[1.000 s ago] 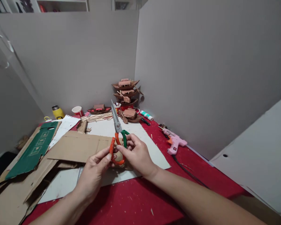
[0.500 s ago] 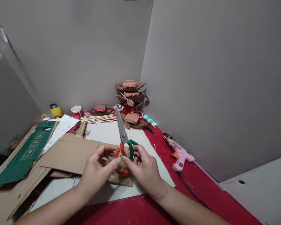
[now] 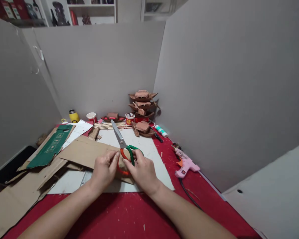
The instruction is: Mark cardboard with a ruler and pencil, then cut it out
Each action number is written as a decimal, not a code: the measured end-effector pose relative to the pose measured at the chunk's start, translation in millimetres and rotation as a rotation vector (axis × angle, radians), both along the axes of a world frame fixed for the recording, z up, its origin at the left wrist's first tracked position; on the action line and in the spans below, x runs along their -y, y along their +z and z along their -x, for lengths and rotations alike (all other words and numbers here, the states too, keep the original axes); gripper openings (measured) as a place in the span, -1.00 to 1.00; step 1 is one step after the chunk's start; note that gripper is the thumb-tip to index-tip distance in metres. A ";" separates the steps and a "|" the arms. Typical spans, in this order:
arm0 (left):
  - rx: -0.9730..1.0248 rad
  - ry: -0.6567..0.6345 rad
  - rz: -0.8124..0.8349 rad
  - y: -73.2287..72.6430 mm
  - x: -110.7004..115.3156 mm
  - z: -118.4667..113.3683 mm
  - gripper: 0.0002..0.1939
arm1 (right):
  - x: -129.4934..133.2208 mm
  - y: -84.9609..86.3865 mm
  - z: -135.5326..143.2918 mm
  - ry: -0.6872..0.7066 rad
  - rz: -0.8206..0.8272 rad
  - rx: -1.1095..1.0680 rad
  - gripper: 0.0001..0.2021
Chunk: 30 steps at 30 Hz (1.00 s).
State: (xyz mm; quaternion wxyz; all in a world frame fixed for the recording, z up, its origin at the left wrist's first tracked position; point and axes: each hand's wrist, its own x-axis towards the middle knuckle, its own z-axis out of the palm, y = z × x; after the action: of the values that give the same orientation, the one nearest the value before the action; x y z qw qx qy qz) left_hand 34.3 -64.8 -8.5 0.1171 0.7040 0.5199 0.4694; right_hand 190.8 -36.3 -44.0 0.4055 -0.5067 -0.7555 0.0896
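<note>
A pair of scissors [image 3: 118, 134] with one orange and one green handle is held up in front of me, its blades closed and pointing up and slightly left. My right hand [image 3: 144, 171] grips the handles, with the thumb against the orange one and fingers at the green one. At the orange loop's left side, my left hand [image 3: 105, 167] pinches with thumb and forefinger; its other fingers are curled. What exactly lies between those fingertips is hard to see. Behind and below the hands lies a flat brown cardboard sheet [image 3: 82, 151].
Left, a green-printed cardboard piece [image 3: 51, 144] tops more cardboard. Small model boats [image 3: 142, 96] are stacked at the back, near thin wooden sticks [image 3: 107, 126], a paper cup [image 3: 91, 117] and a yellow bottle [image 3: 74, 116]. A pink glue gun [image 3: 186, 164] with a cord lies right.
The view has tilted upward, bringing shelves in at the top. The scissors lean further left, and the left fingertips have shifted up along the orange handle into a tighter pinch.
</note>
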 end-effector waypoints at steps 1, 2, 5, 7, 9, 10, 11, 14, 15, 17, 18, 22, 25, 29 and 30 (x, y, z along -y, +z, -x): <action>0.000 0.014 -0.003 -1.8 0.2 -0.9 -0.74 | -0.4 0.1 0.5 -0.013 0.010 0.031 -0.76; 0.000 0.025 -0.004 -3.6 0.1 -1.6 -0.72 | -0.8 0.1 0.9 -0.024 0.016 0.059 -0.76; -0.012 0.031 0.009 -7.5 -1.3 -1.8 -0.69 | -2.3 -0.7 1.8 -0.033 0.010 0.109 -0.76; -0.037 0.024 0.017 -9.6 -2.2 -0.5 -0.70 | -3.1 -2.0 2.8 -0.029 -0.001 0.124 -0.76; -0.070 0.033 0.013 -12.8 -3.4 1.0 -0.73 | -3.6 -3.8 4.5 -0.024 -0.011 0.142 -0.75; -0.087 0.045 0.005 -15.2 -4.2 1.5 -0.73 | -3.7 -4.8 5.5 -0.023 -0.014 0.149 -0.75; -0.103 0.061 -0.006 -18.0 -5.2 1.8 -0.74 | -3.6 -5.9 6.6 -0.024 -0.016 0.154 -0.75; -0.137 0.105 -0.047 -27.8 -9.8 2.2 -0.76 | -2.6 -8.1 10.1 -0.040 -0.011 0.161 -0.76; -0.145 0.116 -0.057 -30.7 -11.6 2.4 -0.77 | -2.1 -8.3 11.4 -0.046 -0.007 0.161 -0.76; -0.153 0.134 -0.071 -34.7 -15.1 3.3 -0.79 | -1.3 -7.9 13.9 -0.052 0.002 0.158 -0.76; -0.152 0.142 -0.077 -35.6 -16.5 4.2 -0.79 | -1.0 -7.3 15.2 -0.051 0.007 0.155 -0.76; -0.128 0.136 -0.106 -33.6 -17.4 9.4 -0.77 | -0.3 -4.7 19.0 -0.045 0.023 0.122 -0.73; -0.097 0.084 -0.121 -30.0 -13.6 14.6 -0.72 | 0.5 -3.9 19.7 -0.034 0.024 0.104 -0.72; -0.052 0.018 -0.129 -27.7 -10.5 20.8 -0.84 | 0.7 -4.9 19.6 -0.024 0.013 0.111 -0.75; -0.035 0.017 -0.130 -27.7 -10.6 21.7 -0.85 | 0.4 -5.4 19.7 -0.022 0.010 0.113 -0.76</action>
State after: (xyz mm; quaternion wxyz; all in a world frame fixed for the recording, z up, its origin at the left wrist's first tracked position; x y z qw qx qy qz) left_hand 12.6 -54.2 -36.2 0.0580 0.7139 0.4962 0.4907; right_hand 171.2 -36.7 -49.4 0.3603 -0.5211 -0.7714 0.0603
